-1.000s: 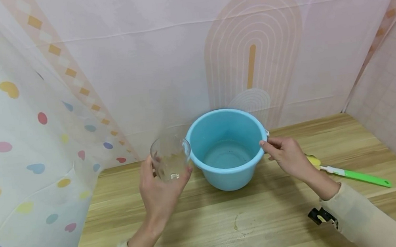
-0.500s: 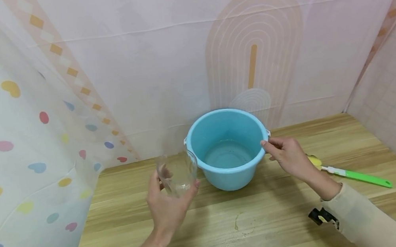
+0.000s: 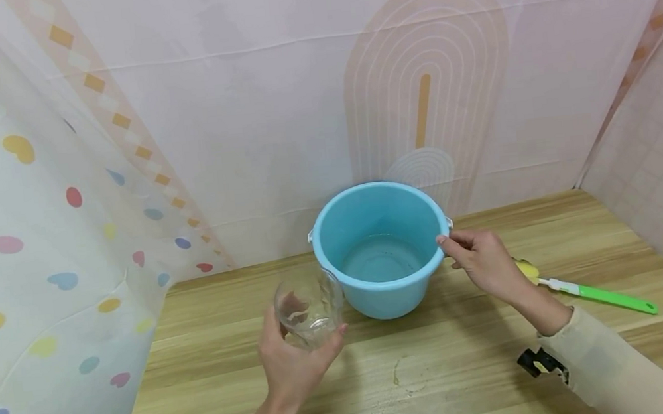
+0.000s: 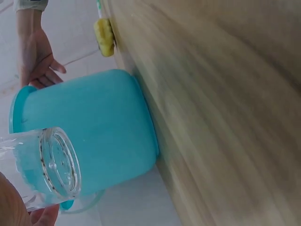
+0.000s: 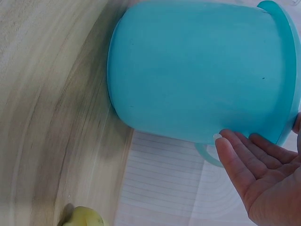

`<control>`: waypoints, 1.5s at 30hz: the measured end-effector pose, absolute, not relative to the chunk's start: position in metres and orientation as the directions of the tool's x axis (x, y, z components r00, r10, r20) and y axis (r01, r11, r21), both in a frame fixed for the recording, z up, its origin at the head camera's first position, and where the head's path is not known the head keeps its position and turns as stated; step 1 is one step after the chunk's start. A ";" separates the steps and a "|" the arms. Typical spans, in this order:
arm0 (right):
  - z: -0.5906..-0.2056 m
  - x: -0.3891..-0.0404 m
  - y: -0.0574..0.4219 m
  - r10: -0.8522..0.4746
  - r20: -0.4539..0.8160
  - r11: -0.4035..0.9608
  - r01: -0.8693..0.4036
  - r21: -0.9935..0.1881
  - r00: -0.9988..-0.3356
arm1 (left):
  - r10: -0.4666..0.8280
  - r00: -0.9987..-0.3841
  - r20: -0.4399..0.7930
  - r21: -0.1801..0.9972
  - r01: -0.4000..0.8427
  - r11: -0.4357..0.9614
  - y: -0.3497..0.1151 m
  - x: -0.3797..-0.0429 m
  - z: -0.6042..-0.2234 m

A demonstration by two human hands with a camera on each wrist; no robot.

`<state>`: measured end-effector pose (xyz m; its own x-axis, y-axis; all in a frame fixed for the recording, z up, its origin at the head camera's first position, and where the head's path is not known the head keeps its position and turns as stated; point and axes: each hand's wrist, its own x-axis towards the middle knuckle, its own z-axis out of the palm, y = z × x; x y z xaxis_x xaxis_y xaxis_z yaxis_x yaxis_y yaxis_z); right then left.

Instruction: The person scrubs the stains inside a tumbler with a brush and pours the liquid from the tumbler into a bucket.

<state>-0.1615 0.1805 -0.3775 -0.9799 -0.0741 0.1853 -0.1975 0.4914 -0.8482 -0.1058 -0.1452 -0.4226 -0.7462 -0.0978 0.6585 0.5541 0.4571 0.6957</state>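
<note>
My left hand (image 3: 293, 370) holds a clear drinking glass (image 3: 311, 309), fingers and thumb around its sides, above the table in front of the bucket's left side. In the left wrist view the thick round base of the glass (image 4: 61, 165) faces the camera. A light blue bucket (image 3: 385, 302) stands upright with shallow clear water (image 3: 381, 259) and small dark specks at its bottom. At the bucket's right rim, my right hand (image 3: 483, 262) pinches the edge, thumb on top. The right wrist view shows its other fingers (image 5: 240, 165) below the rim, by the bucket's outer wall.
A sponge brush with a green and white handle (image 3: 616, 298) lies on the right of the wooden table (image 3: 202, 353); its yellow sponge head (image 3: 526, 268) is partly behind my right hand. Wet marks (image 3: 395, 371) show in front of the bucket. Patterned curtains (image 3: 275, 119) hang behind and beside it.
My left hand has moved the glass right and toward me, from beside the bucket's left rim to in front of it. My right hand and the bucket have stayed in place.
</note>
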 end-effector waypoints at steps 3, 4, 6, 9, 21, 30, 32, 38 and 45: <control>-0.376 -0.161 0.180 -0.075 0.184 0.492 -0.197 -0.848 -0.980 | -0.080 -0.749 0.658 0.698 0.567 0.438 -0.143 -0.103 -0.425; -0.376 -0.160 0.180 -0.076 0.183 0.491 -0.197 -0.849 -0.980 | -0.072 -0.746 0.662 0.695 0.575 0.431 -0.142 -0.103 -0.426; -0.375 -0.159 0.180 -0.077 0.182 0.489 -0.196 -0.850 -0.980 | -0.055 -0.746 0.663 0.695 0.587 0.415 -0.141 -0.102 -0.427; -0.374 -0.159 0.181 -0.078 0.183 0.487 -0.197 -0.851 -0.980 | -0.029 -0.753 0.657 0.700 0.595 0.395 -0.138 -0.099 -0.428; -0.375 -0.159 0.181 -0.068 0.175 0.493 -0.186 -0.850 -0.982 | 0.005 -0.857 0.516 0.800 0.484 0.354 -0.124 -0.087 -0.432; -0.375 -0.159 0.180 -0.069 0.170 0.489 -0.181 -0.853 -0.983 | 0.032 -0.911 0.412 0.866 0.402 0.298 -0.117 -0.084 -0.429; -0.375 -0.158 0.180 -0.067 0.166 0.488 -0.178 -0.854 -0.984 | 0.044 -0.916 0.399 0.875 0.394 0.281 -0.116 -0.083 -0.429; -0.373 -0.158 0.180 -0.068 0.158 0.490 -0.171 -0.855 -0.985 | 0.080 -0.917 0.390 0.877 0.397 0.272 -0.110 -0.080 -0.429; -0.371 -0.157 0.183 -0.072 0.151 0.478 -0.167 -0.862 -0.986 | 0.120 -0.894 0.432 0.843 0.448 0.299 -0.104 -0.081 -0.430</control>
